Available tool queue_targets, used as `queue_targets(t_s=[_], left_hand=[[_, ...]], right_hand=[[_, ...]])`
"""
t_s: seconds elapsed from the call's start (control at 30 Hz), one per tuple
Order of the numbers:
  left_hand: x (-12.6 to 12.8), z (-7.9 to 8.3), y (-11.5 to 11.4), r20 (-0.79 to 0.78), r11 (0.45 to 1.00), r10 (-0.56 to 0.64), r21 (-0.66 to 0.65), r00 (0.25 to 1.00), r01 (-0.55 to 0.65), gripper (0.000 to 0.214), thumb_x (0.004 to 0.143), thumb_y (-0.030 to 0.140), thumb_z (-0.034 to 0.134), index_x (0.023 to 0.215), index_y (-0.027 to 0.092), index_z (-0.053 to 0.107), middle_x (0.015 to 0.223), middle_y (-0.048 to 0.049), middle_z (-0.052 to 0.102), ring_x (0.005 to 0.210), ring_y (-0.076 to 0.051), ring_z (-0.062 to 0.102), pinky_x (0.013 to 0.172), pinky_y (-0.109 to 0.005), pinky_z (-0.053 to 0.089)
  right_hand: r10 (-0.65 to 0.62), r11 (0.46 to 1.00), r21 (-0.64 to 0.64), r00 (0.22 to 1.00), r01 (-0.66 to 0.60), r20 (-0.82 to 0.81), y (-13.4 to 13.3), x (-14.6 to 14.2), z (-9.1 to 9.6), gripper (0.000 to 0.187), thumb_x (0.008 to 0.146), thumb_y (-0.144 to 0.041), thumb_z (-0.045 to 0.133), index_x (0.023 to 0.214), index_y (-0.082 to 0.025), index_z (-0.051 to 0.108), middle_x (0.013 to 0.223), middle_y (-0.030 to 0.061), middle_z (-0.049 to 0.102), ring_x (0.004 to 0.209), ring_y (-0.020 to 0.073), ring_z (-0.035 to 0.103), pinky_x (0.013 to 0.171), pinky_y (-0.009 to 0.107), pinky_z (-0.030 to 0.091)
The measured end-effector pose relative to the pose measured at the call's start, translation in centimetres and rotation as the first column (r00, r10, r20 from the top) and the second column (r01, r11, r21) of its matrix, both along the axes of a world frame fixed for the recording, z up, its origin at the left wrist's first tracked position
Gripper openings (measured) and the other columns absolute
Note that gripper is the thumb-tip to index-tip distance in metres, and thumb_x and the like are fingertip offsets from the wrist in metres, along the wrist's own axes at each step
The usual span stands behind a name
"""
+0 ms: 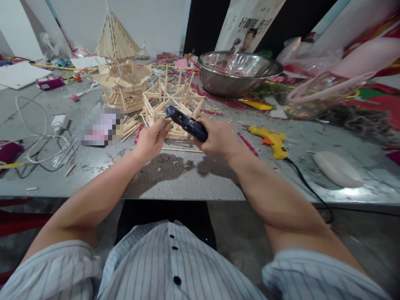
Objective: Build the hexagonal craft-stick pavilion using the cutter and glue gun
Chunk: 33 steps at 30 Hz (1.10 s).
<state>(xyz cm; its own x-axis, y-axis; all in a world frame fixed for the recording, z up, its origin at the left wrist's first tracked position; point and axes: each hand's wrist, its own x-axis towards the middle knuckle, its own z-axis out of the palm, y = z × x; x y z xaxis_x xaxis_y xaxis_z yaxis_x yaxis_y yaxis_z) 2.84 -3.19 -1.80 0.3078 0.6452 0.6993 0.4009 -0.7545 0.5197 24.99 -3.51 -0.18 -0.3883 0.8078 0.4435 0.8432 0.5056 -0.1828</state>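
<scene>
Both forearms (pixel 106 179) extend over the tabletop (pixel 190 187), converging. Left hand (pixel 152 139): thumb and fingers pinched on a short wooden stick (pixel 169 121). Right hand (pixel 217 135): wrapped around dark-blue hand tool (pixel 187 123), head slanting toward left fingertips. Stick and tool lie just before the open wooden-stick frame (pixel 168 96).

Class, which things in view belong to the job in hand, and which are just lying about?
Likely in the job: dark blue tool in the right hand, small stick piece in the left hand, open stick frame, loose sticks, probably the yellow glue gun.

Apparently lying about: steel bowl, white charger, purple packet.
</scene>
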Motion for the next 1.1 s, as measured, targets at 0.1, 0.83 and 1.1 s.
queue_targets(t_s=[0.1, 0.83, 1.1], left_hand=[[-0.1, -0.4, 0.3, 0.007, 0.999, 0.034, -0.004, 0.999, -0.034, 0.048, 0.098, 0.058, 0.033, 0.095, 0.020, 0.061, 0.081, -0.0059, 0.066, 0.074, -0.015, 0.063, 0.066, -0.026, 0.045], [0.5, -0.1, 0.6, 0.123, 0.989, -0.034, -0.137, 0.992, 0.051, 0.043, 0.092, 0.061, 0.045, 0.080, 0.020, 0.051, 0.061, 0.0018, 0.048, 0.053, -0.009, 0.043, 0.051, -0.023, 0.036], [0.5, 1.6, -0.1, 0.426, 0.527, -0.221, -0.705, 0.878, 0.474, 0.021, 0.086, 0.034, 0.061, 0.092, 0.021, 0.047, 0.051, 0.0096, 0.032, 0.040, -0.006, 0.024, 0.038, -0.018, 0.014]], right_hand=[[-0.019, 1.000, -0.022, 1.000, 0.019, 0.008, 0.0, -0.2, 0.0, 0.041, 0.072, -0.032, 0.061, 0.112, -0.021, 0.061, 0.099, 0.0108, 0.072, 0.086, 0.0296, 0.068, 0.069, 0.038, 0.049], [-0.164, 0.984, -0.084, 0.983, 0.158, -0.076, 0.6, -1.1, -0.5, 0.025, 0.078, -0.037, 0.059, 0.096, -0.021, 0.064, 0.085, 0.0118, 0.071, 0.076, 0.0291, 0.068, 0.066, 0.039, 0.050], [-0.103, 0.923, -0.313, 0.642, -0.223, -0.760, 0.9, -0.7, -0.5, 0.026, 0.076, -0.048, 0.065, 0.080, -0.024, 0.058, 0.070, 0.0034, 0.063, 0.061, 0.0210, 0.062, 0.063, 0.039, 0.053]])
